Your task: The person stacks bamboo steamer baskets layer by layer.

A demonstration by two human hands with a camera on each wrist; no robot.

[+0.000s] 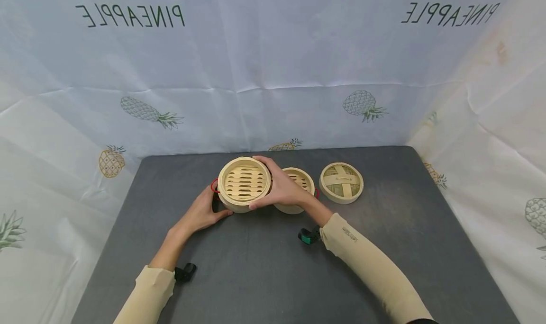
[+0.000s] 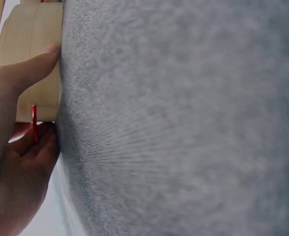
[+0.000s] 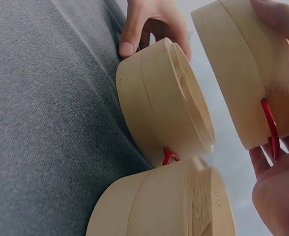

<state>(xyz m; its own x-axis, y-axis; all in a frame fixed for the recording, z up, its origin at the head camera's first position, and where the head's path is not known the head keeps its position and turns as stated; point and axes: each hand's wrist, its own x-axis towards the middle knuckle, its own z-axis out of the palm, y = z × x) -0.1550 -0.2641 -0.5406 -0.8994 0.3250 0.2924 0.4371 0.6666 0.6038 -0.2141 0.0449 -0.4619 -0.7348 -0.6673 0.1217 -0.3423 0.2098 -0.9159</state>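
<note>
Steamer basket [image 1: 244, 182] is up, gripped by the right hand [image 1: 285, 187], above a second basket [image 3: 154, 96] (red handle [image 3: 169, 156] showing) the left hand [image 1: 205, 211] grasps!

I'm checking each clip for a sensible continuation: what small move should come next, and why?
Probably lower the raised basket onto the lower basket: the right hand holds the first clear of the second, which the left hand grips on the table.

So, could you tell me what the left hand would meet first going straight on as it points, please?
The left hand would first meet the lower steamer basket it grips; depth beyond that is unclear.
</note>
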